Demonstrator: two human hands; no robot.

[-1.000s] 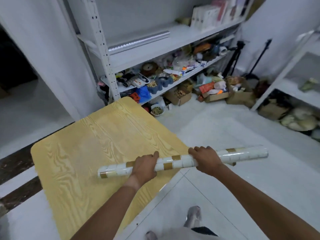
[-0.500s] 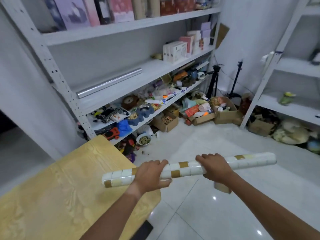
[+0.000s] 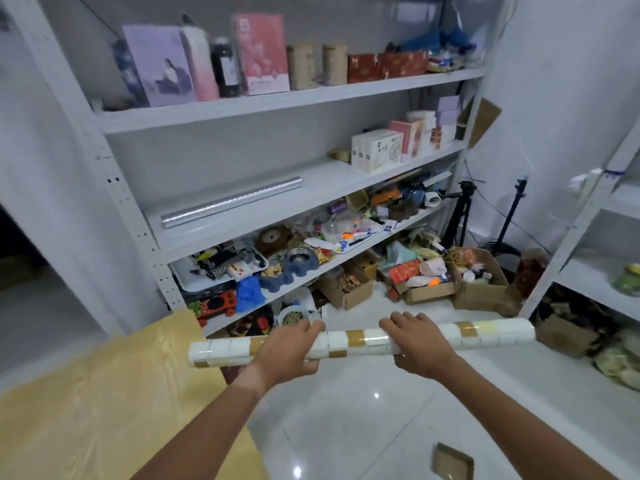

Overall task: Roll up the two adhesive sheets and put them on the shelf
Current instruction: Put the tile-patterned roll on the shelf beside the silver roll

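A rolled adhesive sheet with white and gold tile squares (image 3: 356, 339) is held level in front of me. My left hand (image 3: 287, 351) grips it left of its middle and my right hand (image 3: 414, 344) grips it right of its middle. A second roll, silver and shiny (image 3: 230, 204), lies on the white middle shelf (image 3: 322, 183) of the rack ahead, at its left part. The tiled roll hangs in the air below and in front of that shelf, over the floor.
The white rack has boxes on its top shelf (image 3: 277, 102) and clutter on the lower one. Cardboard boxes (image 3: 478, 289) and tripods (image 3: 460, 216) stand on the floor at right. A yellow wood-grain table (image 3: 104, 393) is at lower left. Another white rack (image 3: 595, 216) stands at right.
The view has lifted from the table up to the shelves and come closer to the rack. Both hands keep their grip on the tiled roll, now carried off the table toward the shelves.
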